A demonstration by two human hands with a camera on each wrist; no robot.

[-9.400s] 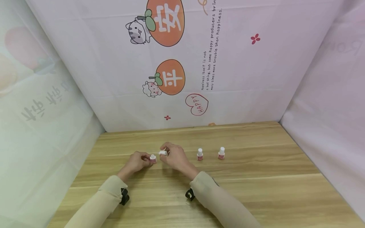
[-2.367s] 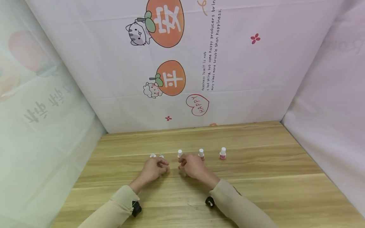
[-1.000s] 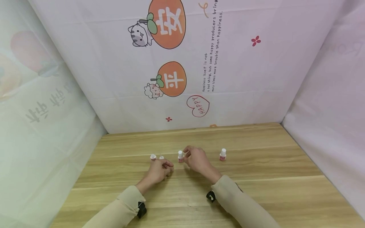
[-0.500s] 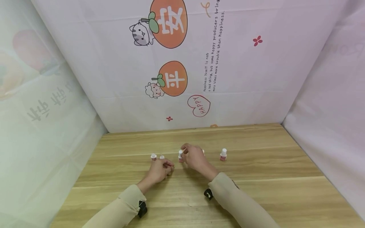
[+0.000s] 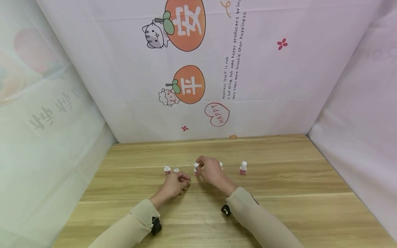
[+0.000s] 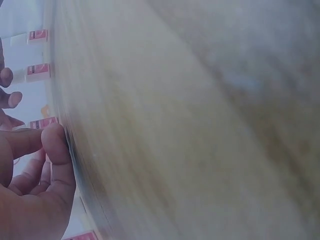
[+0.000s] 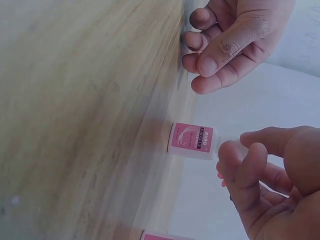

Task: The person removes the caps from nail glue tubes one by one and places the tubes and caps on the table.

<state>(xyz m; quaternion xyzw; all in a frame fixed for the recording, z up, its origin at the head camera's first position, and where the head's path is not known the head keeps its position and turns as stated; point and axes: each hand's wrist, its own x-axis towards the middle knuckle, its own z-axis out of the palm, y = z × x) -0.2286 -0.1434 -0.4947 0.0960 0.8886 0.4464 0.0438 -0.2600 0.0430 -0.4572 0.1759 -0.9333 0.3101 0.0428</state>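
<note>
Brush-on nail glue bottles with pink labels and white tops stand in a row. At the middle bottle [image 5: 196, 171], my right hand [image 5: 211, 171] pinches the white cap from the right side. In the right wrist view this bottle [image 7: 192, 141] stands upright on the table. My left hand [image 5: 174, 183] rests on the table to its left, fingers loosely curled and holding nothing. Behind the left hand stand an uncapped bottle [image 5: 167, 170] and a removed cap [image 5: 176, 170] with its thin brush pointing up. Another bottle [image 5: 221, 165] is partly hidden by the right hand.
A further capped bottle [image 5: 243, 168] stands at the right end of the row. The wooden table [image 5: 279, 193] meets a printed white cloth wall [image 5: 254, 113] at the back, with cloth walls at both sides.
Earlier, my left hand held the uncapped bottle while my right hand held its cap. Both were set down. Lately my right hand closed in on the middle bottle's cap; my left barely moved.
</note>
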